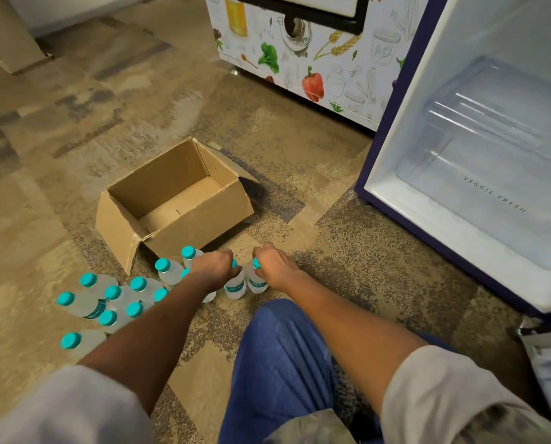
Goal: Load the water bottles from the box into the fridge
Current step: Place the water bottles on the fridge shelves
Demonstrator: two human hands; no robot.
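Observation:
An empty cardboard box [175, 203] sits open on the carpet. Several small clear water bottles with teal caps [107, 299] stand on the floor in front of and left of it. My left hand [213, 267] grips the top of one upright bottle [235, 286]. Beside it, my right hand [272, 265] grips the cap end of another upright bottle [257, 283]. The two held bottles stand side by side on the carpet. The open fridge [479, 155] is at the right, with a clear drawer marked VEGGIE FRESH [492, 174] at its bottom.
A white cabinet printed with vegetables [316, 59] stands behind the box, left of the fridge. My knee in blue jeans [283, 363] is below my hands. Patterned brown carpet [332, 235] lies between the bottles and the fridge. The fridge door's edge [546, 354] shows at the lower right.

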